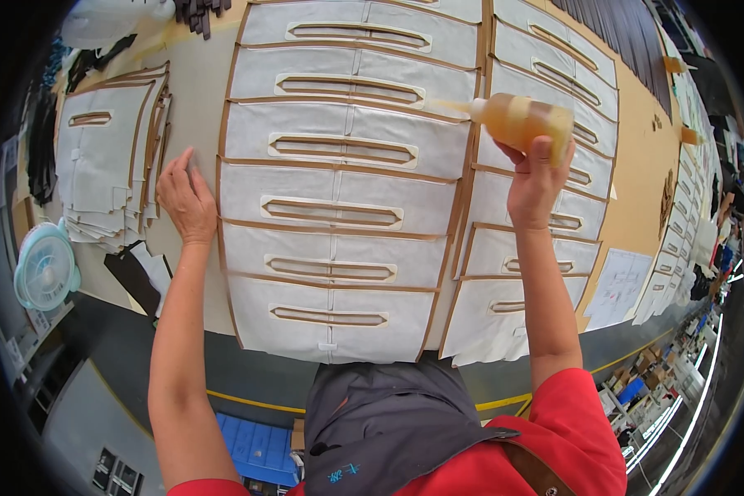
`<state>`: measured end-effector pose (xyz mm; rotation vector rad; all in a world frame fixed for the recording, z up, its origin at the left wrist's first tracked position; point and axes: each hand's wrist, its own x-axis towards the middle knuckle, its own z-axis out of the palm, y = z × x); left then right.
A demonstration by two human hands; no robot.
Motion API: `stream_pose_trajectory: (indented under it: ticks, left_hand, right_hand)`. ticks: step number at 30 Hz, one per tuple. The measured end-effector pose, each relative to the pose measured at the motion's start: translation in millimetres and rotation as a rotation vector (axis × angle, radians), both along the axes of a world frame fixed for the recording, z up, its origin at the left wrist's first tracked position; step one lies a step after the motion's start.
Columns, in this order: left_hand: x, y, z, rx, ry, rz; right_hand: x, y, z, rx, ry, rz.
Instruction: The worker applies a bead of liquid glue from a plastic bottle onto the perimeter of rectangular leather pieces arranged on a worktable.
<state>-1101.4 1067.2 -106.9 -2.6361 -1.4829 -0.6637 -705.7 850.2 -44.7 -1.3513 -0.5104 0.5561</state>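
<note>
My right hand [539, 180] grips a translucent squeeze bottle [524, 121] of amber liquid, tilted so its narrow nozzle points left over the white panels. Beneath it, white fabric-like panels [291, 177] with brown edges and long slotted openings overlap in a column down the table. A second column of similar panels [493, 245] lies to the right, partly behind my right hand and forearm. My left hand [188, 195] rests with fingers apart at the left edge of the middle column, holding nothing. Just left of it sits a stack of smaller white panels [102, 161] with brown edges.
A light blue fan [46, 266] stands at the left edge. Dark strips [626, 43] lie at the upper right, with a paper drawing [619, 285] nearer me. Two more amber bottles [691, 136] are at the far right. A blue crate [257, 446] sits below the table.
</note>
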Motion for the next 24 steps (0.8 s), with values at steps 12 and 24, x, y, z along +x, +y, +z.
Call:
stream_pose_trajectory:
  ticks: [12, 24]
  left_hand:
    - [3, -3, 5, -0.054, 0.028, 0.030]
    - [7, -2, 9, -0.073, 0.015, 0.015]
  right_hand:
    - [76, 10, 78, 0.785, 0.855, 0.068]
    - [36, 74, -1, 0.102, -0.224, 0.010]
